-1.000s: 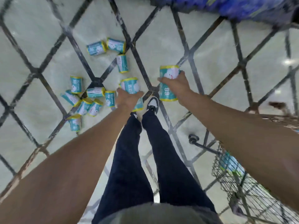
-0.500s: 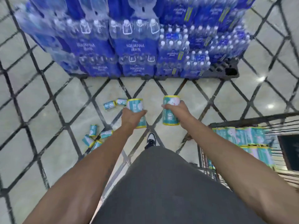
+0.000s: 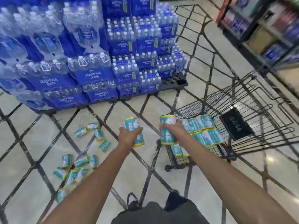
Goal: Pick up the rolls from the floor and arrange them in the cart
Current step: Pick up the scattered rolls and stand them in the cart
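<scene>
The person is mid-carry, the left hand [image 3: 129,137] wrapped round one roll [image 3: 134,131] and the right hand [image 3: 174,129] round another [image 3: 167,130] beside the cart [image 3: 242,101], so next both probably go beside the stacked rolls [image 3: 205,128] while more [image 3: 80,160] wait on the floor [image 3: 24,143]
</scene>
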`<state>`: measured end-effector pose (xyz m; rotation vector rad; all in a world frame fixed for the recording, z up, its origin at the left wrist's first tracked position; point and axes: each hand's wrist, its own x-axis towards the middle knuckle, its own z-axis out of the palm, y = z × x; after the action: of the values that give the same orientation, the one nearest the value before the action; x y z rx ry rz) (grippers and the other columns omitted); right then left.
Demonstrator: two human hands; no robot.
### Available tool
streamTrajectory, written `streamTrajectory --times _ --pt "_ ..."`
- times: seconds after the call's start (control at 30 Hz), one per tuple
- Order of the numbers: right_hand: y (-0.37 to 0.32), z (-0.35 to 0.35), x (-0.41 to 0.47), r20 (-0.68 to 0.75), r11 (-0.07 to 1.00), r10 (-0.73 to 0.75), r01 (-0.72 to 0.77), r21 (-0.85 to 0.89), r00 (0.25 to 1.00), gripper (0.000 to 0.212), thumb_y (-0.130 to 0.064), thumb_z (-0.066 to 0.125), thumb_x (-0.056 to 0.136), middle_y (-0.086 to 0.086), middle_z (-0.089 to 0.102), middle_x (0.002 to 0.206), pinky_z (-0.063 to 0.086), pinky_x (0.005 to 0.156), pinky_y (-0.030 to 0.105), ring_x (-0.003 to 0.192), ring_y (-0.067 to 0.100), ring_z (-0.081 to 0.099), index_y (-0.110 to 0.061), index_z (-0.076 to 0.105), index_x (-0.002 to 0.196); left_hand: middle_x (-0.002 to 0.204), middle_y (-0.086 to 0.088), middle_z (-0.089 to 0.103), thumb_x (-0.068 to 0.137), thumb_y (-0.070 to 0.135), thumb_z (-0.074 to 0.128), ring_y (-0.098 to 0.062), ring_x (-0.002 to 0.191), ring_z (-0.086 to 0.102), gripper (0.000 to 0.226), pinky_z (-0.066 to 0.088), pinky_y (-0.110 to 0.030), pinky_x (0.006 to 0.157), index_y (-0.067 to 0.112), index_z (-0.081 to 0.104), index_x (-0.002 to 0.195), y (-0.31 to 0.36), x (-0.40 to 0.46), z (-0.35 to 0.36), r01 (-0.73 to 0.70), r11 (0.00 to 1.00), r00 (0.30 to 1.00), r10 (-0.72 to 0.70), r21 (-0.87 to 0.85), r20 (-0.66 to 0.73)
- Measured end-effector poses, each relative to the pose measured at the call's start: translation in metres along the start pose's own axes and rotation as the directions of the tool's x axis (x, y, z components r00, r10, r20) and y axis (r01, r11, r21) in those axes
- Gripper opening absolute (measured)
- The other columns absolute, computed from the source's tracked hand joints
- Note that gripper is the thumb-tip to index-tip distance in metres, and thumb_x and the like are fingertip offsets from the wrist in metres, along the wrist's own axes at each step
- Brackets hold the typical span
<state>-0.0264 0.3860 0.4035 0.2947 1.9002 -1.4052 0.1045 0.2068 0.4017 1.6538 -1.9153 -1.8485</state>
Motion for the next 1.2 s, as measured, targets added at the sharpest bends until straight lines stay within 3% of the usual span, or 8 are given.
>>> streamTrajectory --times 0.27,0.37,0.47,0.53,0.6,0.73,0.87,1.2 --pt "0.062 -0.223 0.019 -0.06 0.996 0.055 -0.05 0.08 0.997 0.09 -0.043 0.097 0.049 0.008 0.071 0.116 0.063 0.082 0.05 0.098 0.029 0.072 -0.018 0.055 0.125 0.099 -0.006 0.064 0.071 0.041 0.088 -0.019 0.08 0.067 0.063 0.055 -0.03 0.056 0.013 0.048 0.11 -0.005 -0.088 0.209 -0.006 0.999 0.998 0.003 0.046 0.06" --pt "0.078 -0.304 0.021 -0.114 0.993 0.081 -0.071 0.091 0.99 0.1 -0.043 0.101 0.034 0.008 0.073 0.113 0.063 0.08 0.05 0.093 0.028 0.074 -0.017 0.058 0.121 0.105 -0.007 0.07 0.053 0.055 0.09 -0.022 0.088 0.071 0.08 0.063 -0.042 0.075 0.014 0.055 0.111 -0.017 -0.114 0.285 0.025 0.998 0.994 -0.031 0.057 0.101" --pt "0.076 -0.359 0.01 -0.177 0.997 0.055 -0.044 0.068 0.983 0.069 -0.02 0.096 0.062 0.01 0.069 0.105 0.06 0.063 0.036 0.084 0.023 0.071 -0.01 0.053 0.116 0.13 -0.011 0.06 0.054 0.06 0.086 -0.029 0.112 0.063 0.111 0.056 -0.044 0.094 0.009 0.038 0.139 -0.028 -0.132 0.337 0.042 0.991 0.989 -0.06 0.127 0.134" --pt "0.076 -0.385 0.019 -0.164 0.994 0.067 -0.051 0.098 0.984 0.059 -0.012 0.093 0.067 0.012 0.066 0.103 0.062 0.071 0.044 0.089 0.028 0.071 -0.013 0.05 0.107 0.142 -0.017 0.051 0.066 0.054 0.086 -0.035 0.125 0.055 0.114 0.05 -0.046 0.103 0.007 0.025 0.15 -0.023 -0.147 0.362 0.07 0.986 0.989 -0.088 0.149 0.121" --pt "0.077 -0.403 0.036 -0.154 0.993 0.07 -0.055 0.104 0.986 0.071 -0.021 0.097 0.056 0.013 0.067 0.107 0.061 0.082 0.056 0.097 0.034 0.071 -0.016 0.048 0.107 0.153 -0.018 0.041 0.076 0.049 0.084 -0.036 0.136 0.045 0.117 0.043 -0.044 0.109 0.004 0.013 0.157 -0.023 -0.143 0.385 0.092 0.977 0.989 -0.112 0.194 0.096" --pt "0.093 -0.43 0.099 -0.11 0.994 0.11 -0.107 0.029 0.988 0.12 -0.043 0.095 0.029 0.013 0.064 0.117 0.06 0.087 0.057 0.101 0.032 0.07 -0.012 0.04 0.13 0.161 -0.016 0.028 0.08 0.048 0.081 -0.036 0.145 0.034 0.118 0.036 -0.044 0.112 0.007 0.003 0.16 -0.023 -0.131 0.423 0.143 0.97 0.981 -0.164 0.195 0.1" --pt "0.107 -0.438 0.174 -0.093 0.985 0.147 -0.154 -0.078 0.985 0.152 -0.057 0.096 0.016 0.013 0.059 0.135 0.058 0.091 0.056 0.115 0.033 0.066 -0.014 0.031 0.146 0.156 -0.018 0.036 0.078 0.051 0.081 -0.036 0.14 0.04 0.118 0.039 -0.043 0.112 0.004 0.009 0.159 -0.015 -0.091 0.461 0.197 0.96 0.976 -0.212 0.201 0.056" --pt "0.054 -0.419 0.301 -0.165 0.901 0.238 -0.281 -0.331 0.957 0.117 -0.041 0.091 0.067 0.016 0.048 0.149 0.05 0.104 0.05 0.131 0.034 0.053 -0.008 0.022 0.155 0.16 -0.017 0.029 0.084 0.051 0.075 -0.034 0.145 0.034 0.112 0.036 -0.04 0.111 0.002 0.006 0.159 0.015 0.048 0.569 0.295 0.928 0.952 -0.306 0.227 0.014"
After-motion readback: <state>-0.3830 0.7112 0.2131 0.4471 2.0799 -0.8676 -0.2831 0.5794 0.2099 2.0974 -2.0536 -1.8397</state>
